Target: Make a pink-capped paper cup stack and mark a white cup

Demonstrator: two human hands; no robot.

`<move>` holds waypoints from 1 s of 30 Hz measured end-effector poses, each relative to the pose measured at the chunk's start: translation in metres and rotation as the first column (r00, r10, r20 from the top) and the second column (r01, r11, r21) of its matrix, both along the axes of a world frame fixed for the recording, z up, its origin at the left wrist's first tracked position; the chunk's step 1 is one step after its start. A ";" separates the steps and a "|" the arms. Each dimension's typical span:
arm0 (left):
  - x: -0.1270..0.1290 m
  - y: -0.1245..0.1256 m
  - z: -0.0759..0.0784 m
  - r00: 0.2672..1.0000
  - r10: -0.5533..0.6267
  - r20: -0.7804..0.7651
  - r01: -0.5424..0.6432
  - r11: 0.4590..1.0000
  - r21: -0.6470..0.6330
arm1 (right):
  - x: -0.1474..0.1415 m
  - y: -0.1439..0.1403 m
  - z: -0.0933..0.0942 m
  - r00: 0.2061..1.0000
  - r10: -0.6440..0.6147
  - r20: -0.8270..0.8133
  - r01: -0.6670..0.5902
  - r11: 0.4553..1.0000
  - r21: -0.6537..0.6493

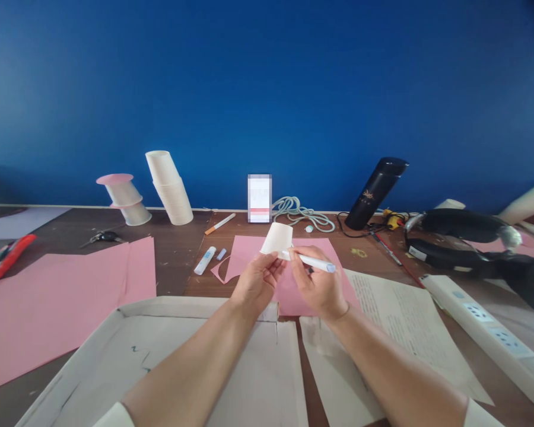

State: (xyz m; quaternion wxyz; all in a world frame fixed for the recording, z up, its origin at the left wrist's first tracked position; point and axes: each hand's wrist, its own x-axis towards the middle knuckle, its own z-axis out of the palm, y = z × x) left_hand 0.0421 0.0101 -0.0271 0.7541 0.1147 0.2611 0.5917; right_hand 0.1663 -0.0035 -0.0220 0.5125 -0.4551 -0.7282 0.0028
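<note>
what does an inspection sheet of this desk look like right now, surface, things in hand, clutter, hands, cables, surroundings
surface: brown wooden desk, partly covered by pink paper sheets and a flattened cardboard box
job's things: white paper cup held tilted above the desk; white pen with its tip at the cup
clutter: stack of paper cups, scissors, glue stick, black flask, printed sheets
hands: left hand grips the cup; right hand holds the pen
cables: coiled white cord; white power strip
surroundings: blue wall; no other person seen
</note>
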 end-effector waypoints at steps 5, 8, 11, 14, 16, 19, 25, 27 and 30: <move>0.000 0.001 0.000 1.000 0.003 -0.006 -0.003 1.000 0.006 | -0.001 -0.001 0.000 1.000 0.012 -0.004 -0.012 1.000 -0.020; -0.001 0.001 0.000 1.000 -0.001 0.000 0.001 1.000 0.016 | 0.000 -0.002 0.000 1.000 0.012 -0.006 -0.013 0.999 -0.037; -0.001 0.002 -0.001 1.000 0.006 0.003 -0.006 1.000 0.012 | -0.001 -0.002 -0.001 1.000 0.016 0.004 -0.016 0.999 -0.044; -0.001 0.002 0.000 1.000 0.015 0.005 -0.015 1.000 0.004 | -0.002 -0.003 -0.001 1.000 0.013 0.009 -0.013 0.999 -0.047; -0.001 0.002 0.000 1.000 0.020 0.005 -0.020 1.000 -0.003 | -0.002 -0.004 -0.001 1.000 0.012 0.002 -0.012 0.999 -0.053; -0.001 0.002 -0.001 1.000 0.027 0.003 -0.027 1.000 -0.005 | -0.003 -0.004 -0.001 1.000 0.014 -0.007 -0.014 0.998 -0.064; -0.001 0.002 0.000 1.000 0.028 0.011 -0.028 1.000 0.008 | -0.003 -0.004 0.002 0.999 0.015 -0.041 -0.016 0.999 -0.037; -0.001 0.001 0.000 0.999 0.028 0.015 -0.028 1.000 0.006 | -0.002 -0.004 0.004 0.998 0.020 -0.067 -0.021 1.000 -0.017; -0.001 0.001 0.000 0.999 0.028 0.022 -0.027 1.000 -0.006 | -0.001 -0.003 0.006 0.996 0.008 -0.086 -0.006 1.000 0.026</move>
